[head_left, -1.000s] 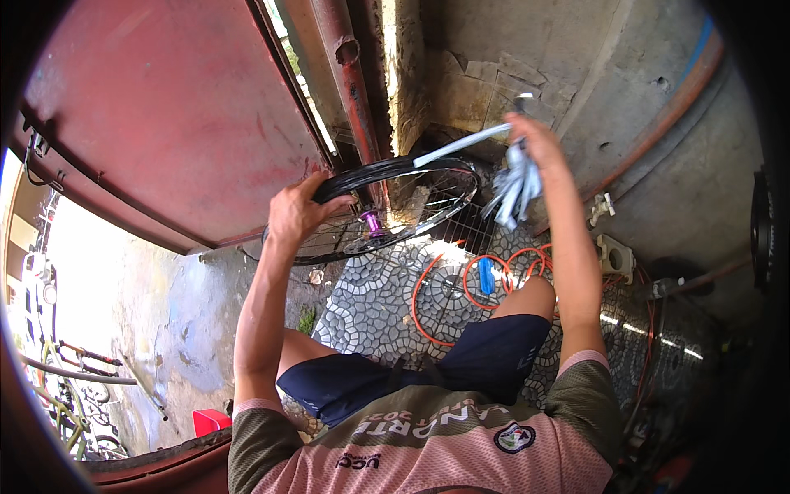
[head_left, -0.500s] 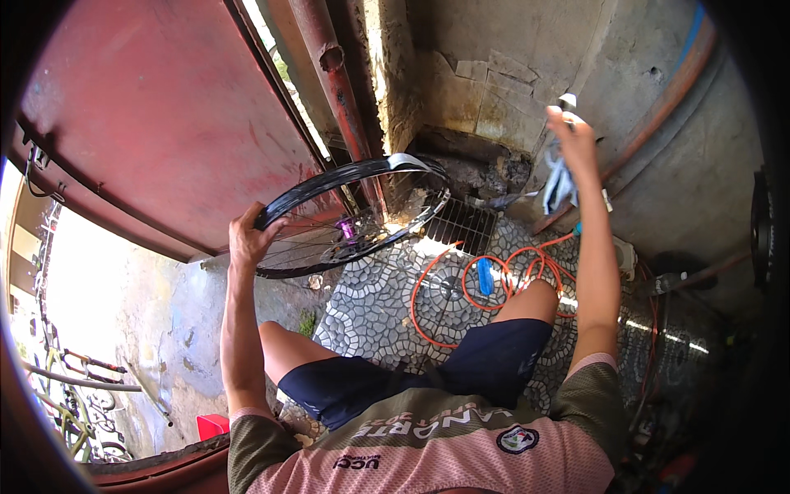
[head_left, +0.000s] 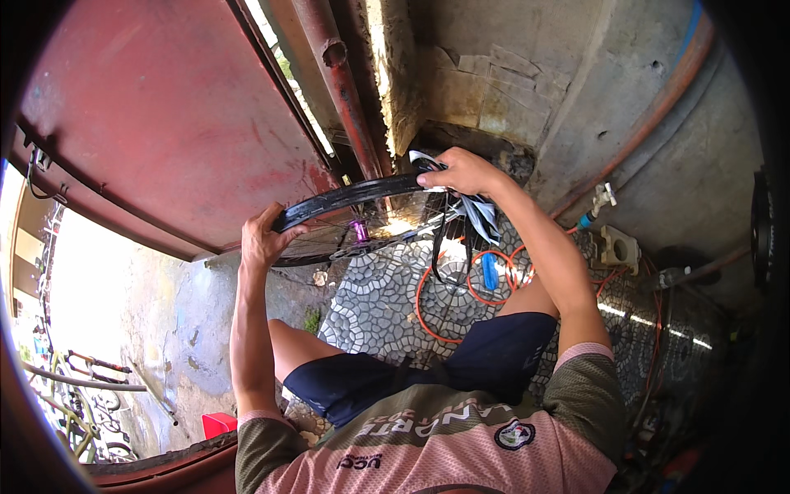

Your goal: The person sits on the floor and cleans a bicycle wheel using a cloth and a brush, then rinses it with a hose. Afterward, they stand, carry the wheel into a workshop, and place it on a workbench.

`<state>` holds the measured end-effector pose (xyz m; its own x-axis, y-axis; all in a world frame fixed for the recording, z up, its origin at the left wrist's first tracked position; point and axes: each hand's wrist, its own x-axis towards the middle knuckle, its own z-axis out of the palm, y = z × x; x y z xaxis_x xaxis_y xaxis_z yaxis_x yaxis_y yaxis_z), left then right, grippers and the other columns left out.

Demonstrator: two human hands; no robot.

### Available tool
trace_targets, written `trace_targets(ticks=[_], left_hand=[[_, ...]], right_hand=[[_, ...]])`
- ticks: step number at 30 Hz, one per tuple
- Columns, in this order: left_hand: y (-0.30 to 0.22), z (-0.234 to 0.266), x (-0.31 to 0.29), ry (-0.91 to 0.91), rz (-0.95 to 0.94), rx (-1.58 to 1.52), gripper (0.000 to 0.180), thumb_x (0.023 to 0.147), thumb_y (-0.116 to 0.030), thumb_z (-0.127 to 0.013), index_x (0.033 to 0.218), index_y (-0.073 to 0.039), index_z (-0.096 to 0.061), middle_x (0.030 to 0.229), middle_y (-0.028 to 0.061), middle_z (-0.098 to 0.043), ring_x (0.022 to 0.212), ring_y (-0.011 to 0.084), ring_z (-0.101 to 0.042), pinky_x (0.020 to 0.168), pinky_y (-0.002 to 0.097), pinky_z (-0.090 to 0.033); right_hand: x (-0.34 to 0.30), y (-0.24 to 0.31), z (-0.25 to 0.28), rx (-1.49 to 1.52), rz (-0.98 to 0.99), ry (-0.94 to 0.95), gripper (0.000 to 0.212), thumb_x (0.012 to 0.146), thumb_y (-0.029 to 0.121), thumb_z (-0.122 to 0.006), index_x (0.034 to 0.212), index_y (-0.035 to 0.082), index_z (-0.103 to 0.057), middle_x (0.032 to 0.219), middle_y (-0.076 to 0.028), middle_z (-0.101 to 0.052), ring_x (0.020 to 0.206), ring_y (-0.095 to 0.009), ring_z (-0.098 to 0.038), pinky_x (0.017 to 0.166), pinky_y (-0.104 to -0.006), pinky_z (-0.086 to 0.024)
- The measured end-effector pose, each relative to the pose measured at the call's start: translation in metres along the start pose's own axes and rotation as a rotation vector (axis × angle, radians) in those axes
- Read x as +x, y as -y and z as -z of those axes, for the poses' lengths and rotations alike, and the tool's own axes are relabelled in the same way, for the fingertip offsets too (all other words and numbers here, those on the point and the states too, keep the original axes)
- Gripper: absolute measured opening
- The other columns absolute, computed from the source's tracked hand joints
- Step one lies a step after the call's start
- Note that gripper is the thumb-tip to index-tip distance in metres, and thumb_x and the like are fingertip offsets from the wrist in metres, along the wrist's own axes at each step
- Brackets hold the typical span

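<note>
I hold a black bicycle wheel [head_left: 346, 198] nearly flat in front of me, above my knees. Its purple hub [head_left: 360, 230] shows through the spokes. My left hand [head_left: 265, 237] grips the near left part of the rim. My right hand [head_left: 461, 171] rests on the far right part of the rim, closed over it together with a pale striped rag [head_left: 481, 216] that hangs down below the hand.
A rusty red metal door [head_left: 156, 123] stands to the left, with a rusty pipe [head_left: 346, 99] beside it. On the mosaic tile floor [head_left: 370, 296] an orange hose [head_left: 432, 305] lies coiled. A tap [head_left: 599, 202] sticks out of the concrete wall on the right. Bicycles [head_left: 74, 395] stand far left.
My right hand came down from the wall with the rag and now sits on the wheel's rim. The wheel has tipped flatter, and my left hand kept its hold.
</note>
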<state>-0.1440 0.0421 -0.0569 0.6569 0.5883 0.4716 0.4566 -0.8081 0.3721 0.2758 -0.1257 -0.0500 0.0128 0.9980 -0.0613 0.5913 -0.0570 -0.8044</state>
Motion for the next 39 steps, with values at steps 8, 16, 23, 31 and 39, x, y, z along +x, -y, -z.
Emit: trace_targets(ticks=[8, 16, 23, 31, 39], left_hand=[[0.02, 0.002, -0.026, 0.027, 0.052, -0.172, 0.068, 0.075, -0.063, -0.089, 0.095, -0.002, -0.065, 0.068, 0.0109, -0.059, 0.061, 0.0246, -0.053, 0.062, 0.0389, -0.049], [0.084, 0.015, -0.059, -0.037, 0.189, -0.082, 0.059, 0.082, -0.05, -0.092, 0.097, 0.0, -0.064, 0.07, 0.0137, -0.059, 0.065, 0.0202, -0.046, 0.062, 0.0398, -0.048], [0.152, 0.02, -0.112, -0.137, 0.461, -0.204, 0.028, 0.093, -0.02, -0.086, 0.107, 0.0, -0.072, 0.089, 0.0092, -0.079, 0.085, 0.0139, -0.073, 0.078, 0.0313, -0.055], [0.15, 0.02, -0.098, -0.132, 0.408, -0.154, 0.026, 0.091, -0.017, -0.087, 0.104, 0.0, -0.071, 0.083, 0.01, -0.074, 0.074, 0.0133, -0.061, 0.072, 0.0335, -0.052], [0.143, 0.018, -0.094, -0.123, 0.391, -0.085, 0.029, 0.092, -0.017, -0.086, 0.105, 0.002, -0.069, 0.082, 0.0151, -0.07, 0.073, 0.0182, -0.059, 0.071, 0.0353, -0.052]], right_hand=[[-0.033, -0.024, 0.027, 0.151, -0.061, -0.013, 0.042, 0.093, 0.042, -0.085, 0.077, 0.005, -0.072, 0.068, 0.003, -0.061, 0.065, -0.008, -0.056, 0.061, -0.0309, -0.042], [-0.071, -0.099, 0.084, 0.165, -0.148, -0.363, 0.039, 0.091, 0.042, -0.084, 0.088, 0.005, -0.075, 0.074, 0.001, -0.066, 0.064, -0.01, -0.057, 0.059, -0.031, -0.045], [-0.149, -0.185, 0.118, 0.581, -0.148, -0.824, 0.021, 0.094, 0.023, -0.076, 0.101, 0.003, -0.076, 0.097, -0.005, -0.075, 0.088, -0.016, -0.07, 0.078, -0.0314, -0.055], [-0.082, -0.127, 0.093, 1.132, 0.218, -0.71, 0.017, 0.096, 0.02, -0.077, 0.102, 0.01, -0.063, 0.075, 0.001, -0.054, 0.062, -0.012, -0.055, 0.059, -0.0337, -0.05], [-0.032, -0.074, 0.03, -0.056, -0.301, -0.172, 0.085, 0.078, 0.092, -0.066, 0.084, 0.008, -0.079, 0.089, -0.009, -0.075, 0.082, -0.024, -0.072, 0.079, -0.0415, -0.058]])
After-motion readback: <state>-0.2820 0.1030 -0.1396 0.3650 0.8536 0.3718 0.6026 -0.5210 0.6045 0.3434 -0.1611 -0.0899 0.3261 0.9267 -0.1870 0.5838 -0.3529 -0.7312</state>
